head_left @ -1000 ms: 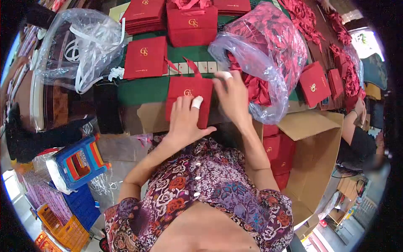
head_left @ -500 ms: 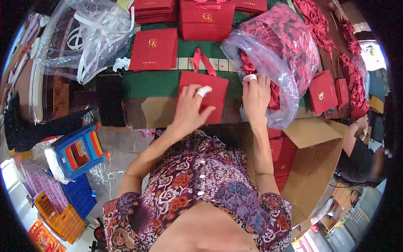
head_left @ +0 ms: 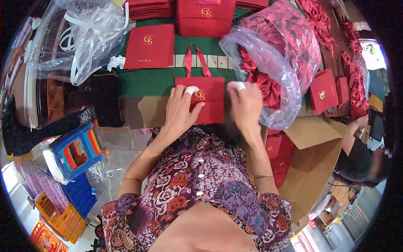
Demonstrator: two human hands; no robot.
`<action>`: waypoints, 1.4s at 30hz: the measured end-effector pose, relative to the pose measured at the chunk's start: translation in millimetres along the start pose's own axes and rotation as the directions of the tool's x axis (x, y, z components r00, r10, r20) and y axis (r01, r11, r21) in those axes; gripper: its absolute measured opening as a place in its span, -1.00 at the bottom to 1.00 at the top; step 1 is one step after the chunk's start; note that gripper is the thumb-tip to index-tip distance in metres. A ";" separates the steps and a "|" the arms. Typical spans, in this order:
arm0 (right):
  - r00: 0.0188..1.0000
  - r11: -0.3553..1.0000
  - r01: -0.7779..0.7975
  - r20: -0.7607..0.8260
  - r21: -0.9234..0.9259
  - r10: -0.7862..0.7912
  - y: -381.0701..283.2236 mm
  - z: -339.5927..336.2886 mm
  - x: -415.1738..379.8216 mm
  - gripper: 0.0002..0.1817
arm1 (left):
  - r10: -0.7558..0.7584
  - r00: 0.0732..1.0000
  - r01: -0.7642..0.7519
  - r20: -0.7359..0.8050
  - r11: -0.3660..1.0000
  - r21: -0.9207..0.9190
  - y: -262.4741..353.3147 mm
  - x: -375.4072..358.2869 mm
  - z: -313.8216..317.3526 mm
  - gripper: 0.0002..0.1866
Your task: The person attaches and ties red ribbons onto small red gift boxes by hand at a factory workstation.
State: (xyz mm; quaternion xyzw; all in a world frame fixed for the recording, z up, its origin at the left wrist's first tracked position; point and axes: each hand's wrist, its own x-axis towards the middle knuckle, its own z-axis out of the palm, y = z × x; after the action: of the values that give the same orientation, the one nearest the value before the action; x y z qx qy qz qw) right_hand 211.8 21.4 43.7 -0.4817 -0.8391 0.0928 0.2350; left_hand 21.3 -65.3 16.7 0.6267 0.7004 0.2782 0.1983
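Two hands rest on a red bag [head_left: 210, 105] lying flat at the table's [head_left: 147, 84] near edge: the left hand [head_left: 179, 110] pressing open-palmed on its left part, the right hand [head_left: 245, 105] touching its right edge, fingers loosely spread, beside a plastic sack [head_left: 277, 54].

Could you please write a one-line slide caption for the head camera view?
Left hand and right hand rest on a red gift bag beside a plastic sack of ribbons.
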 end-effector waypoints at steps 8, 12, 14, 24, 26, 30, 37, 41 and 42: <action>0.994 0.968 -0.105 -0.039 -0.229 0.098 15.8 -6.1 0.0 -0.61 | 0.063 0.998 -0.067 -0.031 0.992 -0.112 -6.4 7.4 -4.7 -0.65; 0.989 0.945 -0.139 0.003 -0.294 0.146 34.9 -9.1 0.1 -0.72 | 0.075 0.997 -0.077 -0.024 0.988 -0.132 -5.6 8.6 -3.4 -0.70; 0.986 0.960 -0.158 0.012 -0.231 0.165 36.8 -10.0 1.4 -0.88 | 0.069 0.997 -0.073 -0.029 0.987 -0.144 -5.7 9.8 -4.0 -0.71; 0.997 0.942 0.036 -0.081 0.332 -0.009 -33.9 14.2 9.7 -0.84 | -0.071 0.997 0.076 0.026 0.940 -0.331 -7.1 25.4 -12.5 -0.82; 0.996 0.913 0.081 -0.068 0.401 -0.058 -43.8 26.9 7.5 -0.80 | -0.217 0.969 0.246 0.116 0.837 -0.489 -11.0 27.6 -13.2 -0.70; 0.993 0.867 0.115 -0.077 0.484 -0.088 -54.8 52.3 -2.7 -0.78 | -0.218 0.944 0.331 0.250 0.628 -0.704 -19.1 31.6 -9.5 -0.60; 0.996 0.795 0.043 0.032 0.605 -0.078 -44.9 44.8 -11.6 -0.78 | -0.234 0.917 0.397 0.323 0.603 -0.692 -30.7 36.0 -9.7 -0.76; 0.999 0.917 0.017 0.038 0.397 -0.036 -20.1 19.0 -13.0 -0.75 | -0.311 0.923 0.384 0.227 0.696 -0.607 -35.6 41.3 -16.7 -0.81; 0.999 0.922 -0.022 0.040 0.385 0.007 -12.0 16.9 -13.1 -0.76 | -0.276 0.957 0.275 0.087 0.772 -0.573 -43.0 42.6 -12.4 -0.82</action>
State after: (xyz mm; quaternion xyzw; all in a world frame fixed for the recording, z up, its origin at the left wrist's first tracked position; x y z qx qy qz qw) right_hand 200.0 5.2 29.5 -0.4305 -0.8051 0.2668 0.3087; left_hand -25.2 -27.6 1.8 0.4267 0.6666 0.4465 0.4173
